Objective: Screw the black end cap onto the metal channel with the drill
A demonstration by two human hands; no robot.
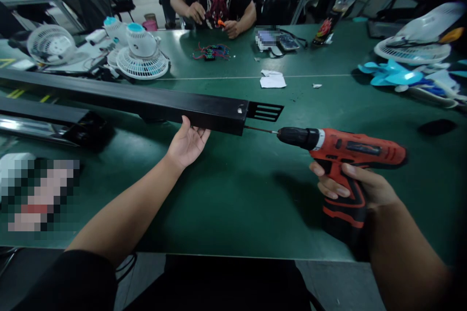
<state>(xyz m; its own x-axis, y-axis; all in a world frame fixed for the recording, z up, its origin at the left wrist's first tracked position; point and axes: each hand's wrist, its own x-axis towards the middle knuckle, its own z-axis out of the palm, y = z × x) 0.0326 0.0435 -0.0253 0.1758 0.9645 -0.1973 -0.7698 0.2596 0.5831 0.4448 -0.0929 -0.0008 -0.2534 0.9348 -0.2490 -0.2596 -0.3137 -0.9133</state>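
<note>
My right hand [339,184] is wrapped round the grip of a red and black cordless drill [359,148], which points left. The drill's long thin bit [260,129] reaches the near end of a long black rectangular bar [171,107]; whether it sits inside is hidden. A slotted black bracket [267,112] sticks out from that same end. My left hand [188,145] supports the bar from below, palm up, with the thumb on its front side and the fingertips hidden underneath. The bar slants away to the left above the green tabletop.
Fan parts with white grilles [142,63] stand at the back left. Blue fan blades [394,74] lie at the right. Another black bar [44,116] rests at left. A bottle [337,9], white paper [273,79] and wired boards [210,52] lie farther back, where a person sits opposite.
</note>
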